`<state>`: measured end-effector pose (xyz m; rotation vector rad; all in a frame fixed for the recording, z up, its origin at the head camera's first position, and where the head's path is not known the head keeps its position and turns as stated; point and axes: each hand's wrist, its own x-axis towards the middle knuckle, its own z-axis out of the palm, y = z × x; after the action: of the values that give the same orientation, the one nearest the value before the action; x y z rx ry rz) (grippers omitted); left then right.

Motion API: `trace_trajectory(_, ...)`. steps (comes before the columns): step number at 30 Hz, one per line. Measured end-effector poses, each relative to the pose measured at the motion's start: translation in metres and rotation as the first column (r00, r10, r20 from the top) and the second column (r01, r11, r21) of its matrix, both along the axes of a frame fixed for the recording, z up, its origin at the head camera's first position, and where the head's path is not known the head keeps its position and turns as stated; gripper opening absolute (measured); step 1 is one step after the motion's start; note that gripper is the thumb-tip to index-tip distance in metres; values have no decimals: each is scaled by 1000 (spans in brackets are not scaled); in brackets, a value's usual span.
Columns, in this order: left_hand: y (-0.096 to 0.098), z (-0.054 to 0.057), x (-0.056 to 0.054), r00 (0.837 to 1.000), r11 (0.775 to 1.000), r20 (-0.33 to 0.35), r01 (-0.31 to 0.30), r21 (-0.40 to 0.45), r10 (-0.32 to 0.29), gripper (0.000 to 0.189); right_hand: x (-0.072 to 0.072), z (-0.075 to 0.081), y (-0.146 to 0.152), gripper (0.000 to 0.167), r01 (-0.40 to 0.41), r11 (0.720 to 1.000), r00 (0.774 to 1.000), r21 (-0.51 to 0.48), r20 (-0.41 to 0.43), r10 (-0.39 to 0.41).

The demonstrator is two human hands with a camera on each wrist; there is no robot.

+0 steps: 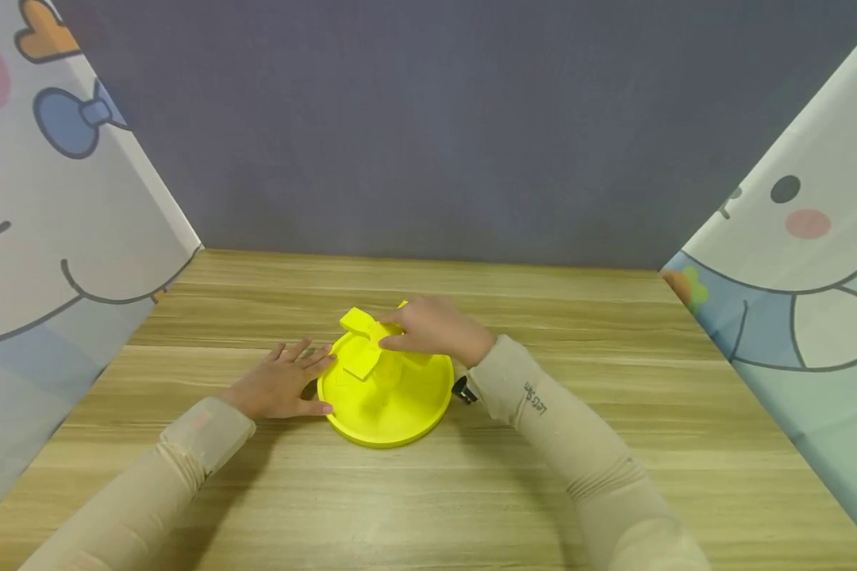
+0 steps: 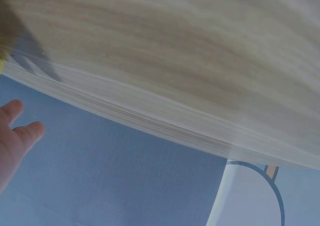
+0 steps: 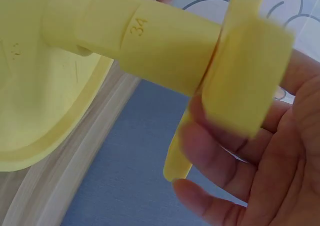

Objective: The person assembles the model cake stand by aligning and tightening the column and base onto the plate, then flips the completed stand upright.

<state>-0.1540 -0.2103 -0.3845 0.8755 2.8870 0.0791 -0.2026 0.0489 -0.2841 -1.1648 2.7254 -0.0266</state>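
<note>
A round yellow plastic base (image 1: pixel 400 420) with a raised rim lies on the wooden table. From its middle rises a yellow post (image 3: pixel 165 46) marked "34", topped by a piece with flat arms (image 1: pixel 362 362). My right hand (image 1: pixel 434 327) grips this top piece, fingers curled behind one arm in the right wrist view. At the base's left rim, my left hand (image 1: pixel 278 385) rests with its fingers spread and fingertips at the edge. The left wrist view catches only a couple of its fingers (image 2: pixel 30 132).
A small black object (image 1: pixel 464 390) sits just right of the base, partly behind the right sleeve. The wooden table (image 1: pixel 685 412) meets a grey back panel (image 1: pixel 428 135), with cartoon-printed panels (image 1: pixel 828 277) at both sides.
</note>
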Motion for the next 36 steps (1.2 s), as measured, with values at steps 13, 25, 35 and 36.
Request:
trace_trajectory(13,-1,0,1,1000,1000,-19,-1,2,1,85,-1,4,10,42,-6,997,997,-77,-78,0)
trace_trajectory(25,-2,-3,0,999,1000,-34,16,10,-15,85,2,6,20,21,18,991,998,-130,54,-11)
trace_trajectory(35,-2,-1,0,1000,1000,-15,15,17,-14,85,1,-6,28,42,13,980,1000,-201,23,-8)
trace_trajectory(36,-2,-1,0,1000,1000,-20,18,20,-17,85,1,-8,28,42,17,980,1000,-199,20,-14)
